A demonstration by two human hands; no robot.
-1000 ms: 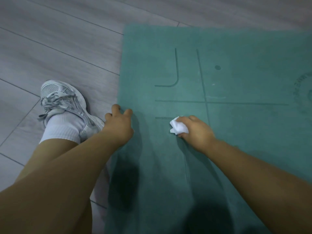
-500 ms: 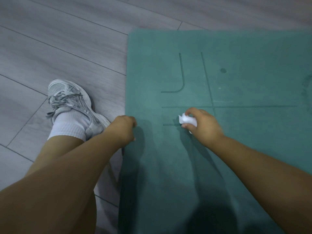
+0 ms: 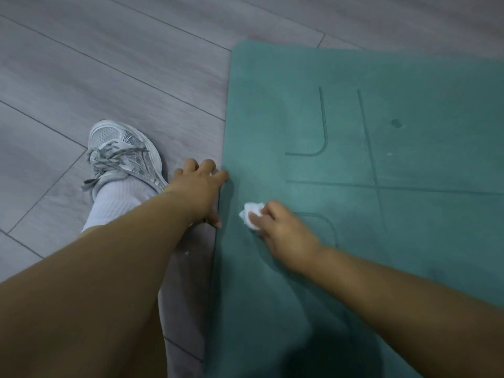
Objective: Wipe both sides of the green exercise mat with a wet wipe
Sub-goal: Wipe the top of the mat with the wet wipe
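Note:
The green exercise mat (image 3: 354, 132) lies flat on the floor and fills the right half of the view, with dark guide lines printed on it. My right hand (image 3: 283, 229) grips a crumpled white wet wipe (image 3: 252, 215) and presses it on the mat close to the left edge. My left hand (image 3: 200, 190) rests at that left edge with fingers spread; the fingertips touch the mat's border and the floor beside it.
Grey wood-look floor planks (image 3: 109, 64) surround the mat on the left and at the top. My foot in a white and grey sneaker (image 3: 125, 156) with a white sock stands on the floor just left of my left hand.
My right hand has slid the wipe left and toward me, nearer the mat's edge. My left hand's fingers have spread out from a curled pose. The view has shifted left.

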